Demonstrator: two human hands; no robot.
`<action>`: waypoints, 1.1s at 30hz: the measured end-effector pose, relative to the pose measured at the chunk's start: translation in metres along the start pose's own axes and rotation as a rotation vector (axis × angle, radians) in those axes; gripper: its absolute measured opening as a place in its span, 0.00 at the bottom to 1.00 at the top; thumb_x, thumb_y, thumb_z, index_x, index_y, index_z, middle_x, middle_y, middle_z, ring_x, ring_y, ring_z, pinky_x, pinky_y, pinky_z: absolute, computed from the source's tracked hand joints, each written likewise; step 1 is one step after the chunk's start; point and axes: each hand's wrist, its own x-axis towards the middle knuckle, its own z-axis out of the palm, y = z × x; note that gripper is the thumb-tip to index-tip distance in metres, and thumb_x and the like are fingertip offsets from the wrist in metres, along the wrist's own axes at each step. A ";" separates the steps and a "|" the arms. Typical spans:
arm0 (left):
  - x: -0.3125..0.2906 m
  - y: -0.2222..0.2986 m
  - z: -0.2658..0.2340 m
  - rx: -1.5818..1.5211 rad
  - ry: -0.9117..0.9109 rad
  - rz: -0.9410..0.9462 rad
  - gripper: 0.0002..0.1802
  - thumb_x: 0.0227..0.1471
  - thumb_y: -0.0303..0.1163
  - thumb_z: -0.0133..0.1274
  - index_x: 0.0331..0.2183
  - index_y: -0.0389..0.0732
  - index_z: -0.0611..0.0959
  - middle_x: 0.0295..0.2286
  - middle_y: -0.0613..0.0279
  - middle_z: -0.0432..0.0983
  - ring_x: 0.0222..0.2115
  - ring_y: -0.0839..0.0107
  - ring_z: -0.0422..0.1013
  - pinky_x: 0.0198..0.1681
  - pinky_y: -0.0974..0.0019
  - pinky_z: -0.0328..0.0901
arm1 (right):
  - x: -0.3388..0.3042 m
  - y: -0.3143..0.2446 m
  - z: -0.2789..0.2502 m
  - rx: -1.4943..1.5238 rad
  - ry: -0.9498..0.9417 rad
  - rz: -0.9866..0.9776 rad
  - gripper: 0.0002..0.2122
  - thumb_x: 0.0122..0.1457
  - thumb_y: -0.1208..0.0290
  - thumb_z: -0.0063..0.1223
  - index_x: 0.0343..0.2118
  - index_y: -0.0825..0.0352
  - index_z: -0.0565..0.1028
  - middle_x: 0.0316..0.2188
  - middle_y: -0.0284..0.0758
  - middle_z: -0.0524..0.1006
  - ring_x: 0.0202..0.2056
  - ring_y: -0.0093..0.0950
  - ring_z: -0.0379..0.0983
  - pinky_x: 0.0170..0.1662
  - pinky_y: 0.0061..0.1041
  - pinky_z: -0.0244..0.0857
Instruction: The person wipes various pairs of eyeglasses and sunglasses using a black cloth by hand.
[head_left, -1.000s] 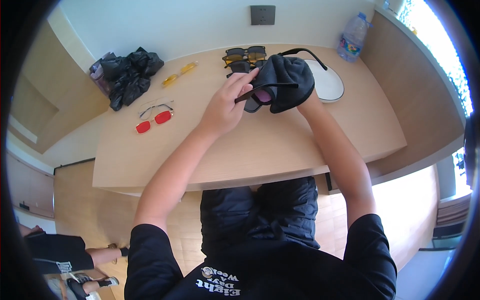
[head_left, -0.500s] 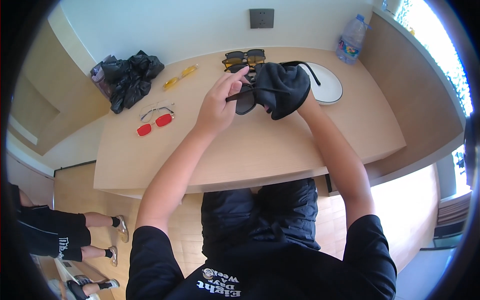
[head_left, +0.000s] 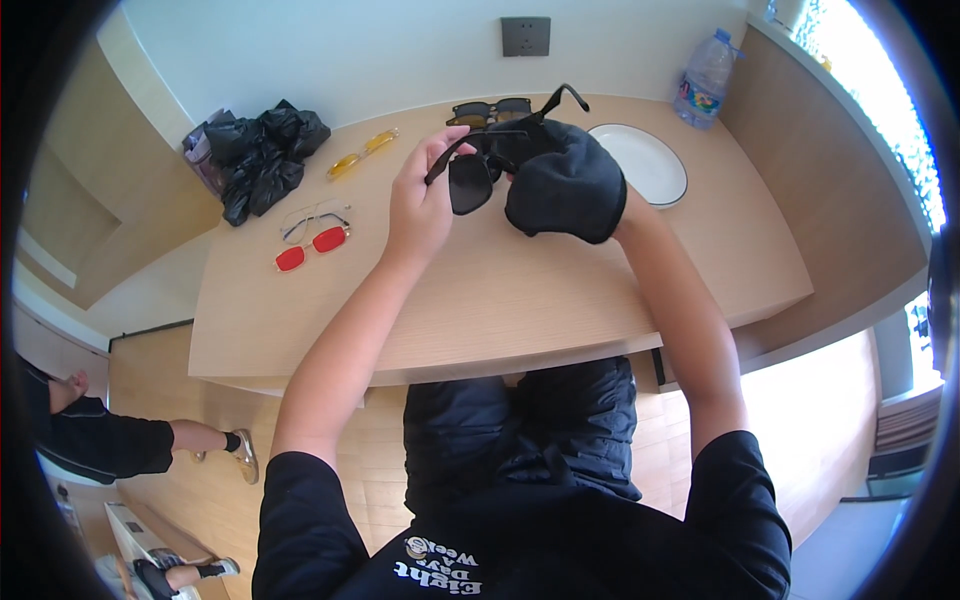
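Note:
A pair of black sunglasses (head_left: 470, 184) is held up over the desk, one temple arm pointing up and away. My left hand (head_left: 420, 205) is closed on the frame at its left side, thumb and fingers near the hinge. A dark cloth (head_left: 565, 185) drapes over my right hand (head_left: 633, 214), hiding nearly all of its fingers. That cloth presses against the right part of the sunglasses, covering the lens there. Behind my hands, more dark-framed sunglasses (head_left: 490, 110) lie on the desk, partly hidden.
Red-lensed glasses (head_left: 328, 239), clear glasses (head_left: 300, 228) and yellow-lensed glasses (head_left: 362, 153) lie on the left. Beyond them sits a black plastic bag (head_left: 265, 155). At right are a white plate (head_left: 655, 165) and a water bottle (head_left: 703, 85) by the wooden partition. Another person (head_left: 110, 440) stands at far left.
The sunglasses have turned in my hands, so one temple arm now points upward. My left hand has shifted slightly left, and the cloth-covered right hand has rolled over.

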 end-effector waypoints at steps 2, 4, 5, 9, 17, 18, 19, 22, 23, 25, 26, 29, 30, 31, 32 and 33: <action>-0.003 -0.001 -0.002 0.027 -0.009 -0.057 0.17 0.74 0.28 0.40 0.55 0.34 0.79 0.48 0.60 0.81 0.50 0.71 0.76 0.60 0.68 0.65 | 0.001 0.006 0.002 -0.068 0.012 0.082 0.18 0.61 0.73 0.59 0.54 0.72 0.77 0.43 0.34 0.85 0.37 0.23 0.79 0.39 0.29 0.75; -0.004 -0.002 0.007 0.025 -0.054 0.003 0.17 0.75 0.31 0.41 0.55 0.36 0.80 0.42 0.62 0.81 0.48 0.74 0.75 0.57 0.69 0.66 | 0.009 0.026 -0.006 -0.507 0.070 -0.445 0.18 0.53 0.70 0.64 0.48 0.68 0.79 0.39 0.34 0.83 0.33 0.27 0.79 0.36 0.32 0.74; -0.005 -0.002 0.010 0.022 -0.057 0.004 0.17 0.75 0.31 0.41 0.55 0.36 0.80 0.42 0.62 0.81 0.48 0.74 0.75 0.57 0.69 0.66 | 0.012 0.032 -0.013 -0.509 0.072 -0.443 0.18 0.53 0.70 0.64 0.48 0.68 0.79 0.39 0.34 0.83 0.33 0.27 0.79 0.36 0.32 0.74; -0.009 0.002 0.010 0.211 -0.292 0.121 0.24 0.67 0.36 0.58 0.61 0.43 0.78 0.46 0.61 0.78 0.49 0.73 0.75 0.56 0.68 0.67 | 0.011 0.027 -0.020 -1.294 0.261 -0.922 0.17 0.41 0.66 0.67 0.35 0.62 0.75 0.30 0.34 0.77 0.28 0.41 0.76 0.31 0.37 0.71; -0.011 0.012 0.010 0.611 -0.295 0.265 0.51 0.43 0.49 0.76 0.66 0.44 0.73 0.45 0.56 0.78 0.44 0.60 0.77 0.49 0.63 0.72 | 0.011 0.041 -0.026 -1.137 0.314 -0.836 0.18 0.46 0.66 0.69 0.40 0.65 0.78 0.39 0.39 0.82 0.35 0.43 0.79 0.38 0.36 0.75; -0.011 0.011 0.007 0.613 -0.291 0.263 0.51 0.43 0.49 0.76 0.66 0.44 0.73 0.45 0.56 0.78 0.44 0.60 0.77 0.49 0.63 0.72 | 0.008 0.033 -0.019 -0.895 0.211 -0.720 0.17 0.48 0.69 0.68 0.41 0.65 0.79 0.41 0.40 0.82 0.37 0.42 0.80 0.41 0.35 0.76; -0.010 0.010 0.004 0.656 -0.283 0.286 0.52 0.42 0.50 0.76 0.65 0.44 0.74 0.42 0.56 0.79 0.41 0.60 0.78 0.45 0.64 0.73 | 0.008 0.028 -0.015 -0.893 0.206 -0.721 0.17 0.48 0.69 0.68 0.41 0.65 0.79 0.41 0.40 0.82 0.37 0.42 0.80 0.41 0.35 0.76; -0.012 0.012 0.000 0.785 -0.277 0.357 0.51 0.40 0.51 0.76 0.63 0.43 0.76 0.37 0.57 0.80 0.36 0.60 0.79 0.39 0.64 0.73 | 0.006 0.022 0.013 -0.518 0.085 -0.440 0.11 0.59 0.71 0.61 0.44 0.65 0.80 0.41 0.37 0.84 0.39 0.35 0.81 0.43 0.30 0.75; -0.013 0.013 -0.002 0.869 -0.283 0.404 0.50 0.40 0.51 0.76 0.62 0.43 0.77 0.34 0.58 0.80 0.34 0.61 0.79 0.37 0.64 0.73 | 0.008 0.024 0.012 -0.515 0.082 -0.443 0.11 0.59 0.71 0.61 0.44 0.65 0.80 0.41 0.37 0.84 0.39 0.35 0.81 0.43 0.30 0.75; -0.012 0.014 0.000 0.873 -0.292 0.370 0.50 0.39 0.51 0.77 0.61 0.42 0.78 0.36 0.57 0.81 0.35 0.61 0.79 0.37 0.65 0.73 | 0.008 0.030 0.001 -1.050 0.064 -0.758 0.10 0.65 0.66 0.56 0.44 0.65 0.81 0.40 0.36 0.85 0.39 0.29 0.81 0.42 0.27 0.75; -0.011 0.015 0.002 0.880 -0.302 0.330 0.50 0.39 0.52 0.77 0.60 0.41 0.79 0.37 0.57 0.82 0.35 0.62 0.80 0.38 0.65 0.73 | 0.007 0.034 -0.003 -1.054 0.068 -0.757 0.10 0.65 0.66 0.56 0.44 0.65 0.81 0.40 0.36 0.85 0.39 0.29 0.81 0.42 0.27 0.75; -0.010 0.020 0.003 0.723 -0.227 0.325 0.49 0.37 0.51 0.79 0.59 0.40 0.81 0.42 0.58 0.84 0.35 0.66 0.80 0.38 0.67 0.74 | 0.006 0.038 -0.004 -0.692 0.123 -0.361 0.13 0.65 0.64 0.55 0.46 0.66 0.80 0.43 0.37 0.84 0.41 0.30 0.82 0.44 0.27 0.75; -0.010 0.022 0.004 0.721 -0.229 0.324 0.49 0.37 0.51 0.79 0.59 0.40 0.81 0.42 0.58 0.84 0.35 0.66 0.80 0.38 0.67 0.74 | 0.006 0.037 -0.006 -0.815 0.146 -0.651 0.12 0.63 0.65 0.56 0.45 0.65 0.81 0.43 0.37 0.84 0.41 0.31 0.82 0.45 0.29 0.75; -0.010 0.025 0.005 0.634 -0.220 0.284 0.49 0.37 0.50 0.79 0.59 0.40 0.81 0.44 0.59 0.84 0.35 0.68 0.80 0.38 0.68 0.74 | 0.005 0.036 -0.007 -0.930 0.166 -0.944 0.12 0.61 0.65 0.57 0.44 0.65 0.81 0.43 0.37 0.84 0.42 0.32 0.81 0.46 0.31 0.75; -0.010 0.026 0.006 0.547 -0.210 0.244 0.49 0.37 0.49 0.80 0.59 0.40 0.81 0.47 0.59 0.84 0.35 0.71 0.81 0.37 0.69 0.74 | 0.003 0.035 -0.009 -0.932 0.167 -0.940 0.12 0.61 0.65 0.57 0.44 0.65 0.81 0.43 0.37 0.84 0.42 0.32 0.81 0.46 0.31 0.75; -0.010 0.024 0.005 0.549 -0.210 0.245 0.49 0.37 0.49 0.80 0.59 0.40 0.81 0.47 0.59 0.84 0.35 0.71 0.81 0.37 0.69 0.74 | 0.001 0.027 -0.008 -1.015 0.164 -1.008 0.13 0.58 0.66 0.60 0.44 0.64 0.81 0.42 0.37 0.83 0.42 0.33 0.81 0.46 0.32 0.75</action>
